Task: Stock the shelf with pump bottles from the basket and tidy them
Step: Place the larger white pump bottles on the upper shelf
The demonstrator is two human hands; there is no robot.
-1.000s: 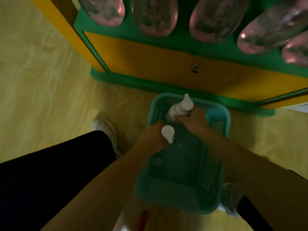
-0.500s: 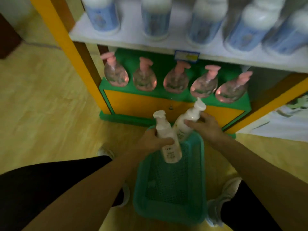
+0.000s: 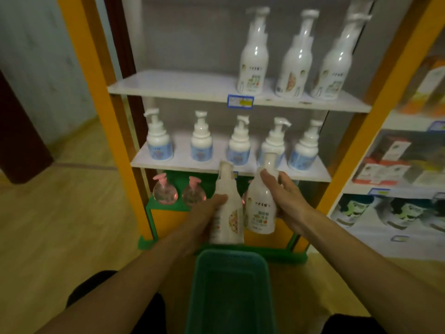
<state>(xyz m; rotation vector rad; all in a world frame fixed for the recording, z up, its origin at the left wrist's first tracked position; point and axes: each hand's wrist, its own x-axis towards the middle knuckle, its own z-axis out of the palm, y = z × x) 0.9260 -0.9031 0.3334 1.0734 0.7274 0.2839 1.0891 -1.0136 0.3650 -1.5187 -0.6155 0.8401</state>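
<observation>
My left hand grips a tall white pump bottle around its body. My right hand holds a second white pump bottle beside it. Both bottles are upright, in front of the middle shelf edge and above the green basket on the floor. The basket's inside looks bare. On the top shelf board three matching tall white pump bottles stand at the right; its left half is bare.
The middle shelf carries a row of short white pump bottles with blue labels. Pink-topped round bottles sit on the green bottom tier. Orange uprights frame the unit. A neighbouring shelf with boxes stands to the right. The floor is wooden.
Both hands lifted the two white bottles out of the basket and up to middle-shelf height. My view tilted up from the floor to the shelves.
</observation>
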